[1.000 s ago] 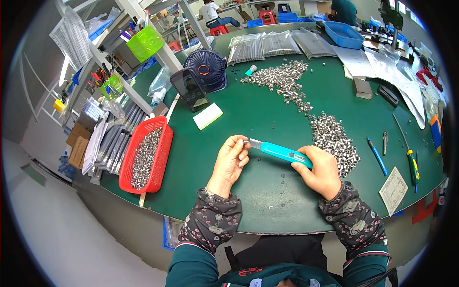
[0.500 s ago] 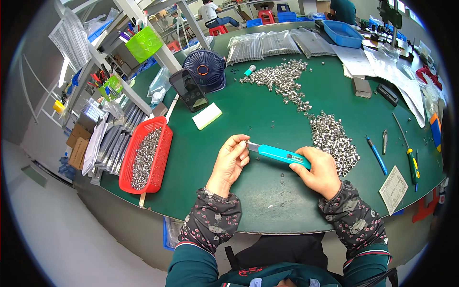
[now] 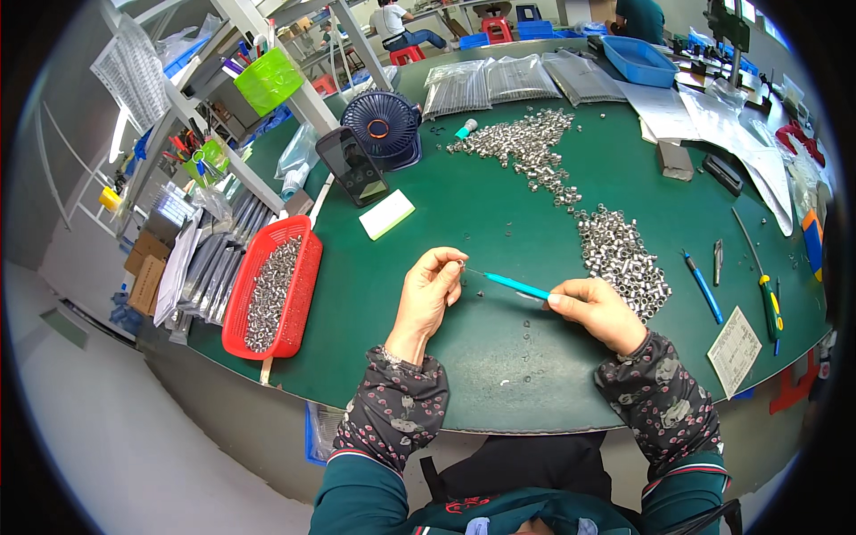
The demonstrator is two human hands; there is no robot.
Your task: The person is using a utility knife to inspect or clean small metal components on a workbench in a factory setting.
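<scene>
My right hand [image 3: 599,314] is closed round the handle of a teal utility knife [image 3: 517,285], which is turned edge-on. Its thin blade points left, with the tip close to the fingertips of my left hand [image 3: 431,294]. Pinched between that thumb and forefinger is a small metal ring [image 3: 461,265], mostly covered by the fingers. To the right of the knife lies a heap of short metal rings [image 3: 624,263]. A second heap of rings [image 3: 526,147] spreads farther back, beside a small teal-capped item [image 3: 466,129].
A red basket [image 3: 308,294] of metal pieces stands at the left edge of the green table [image 3: 428,374]. A phone [image 3: 353,168], a fan [image 3: 382,129] and a sticky-note pad [image 3: 387,215] are behind my left hand. Pens and a screwdriver [image 3: 769,299] lie at right.
The knife has rolled in my right hand from its broad side to its narrow edge, and the right hand has turned with it. My left hand stays nearly in place.
</scene>
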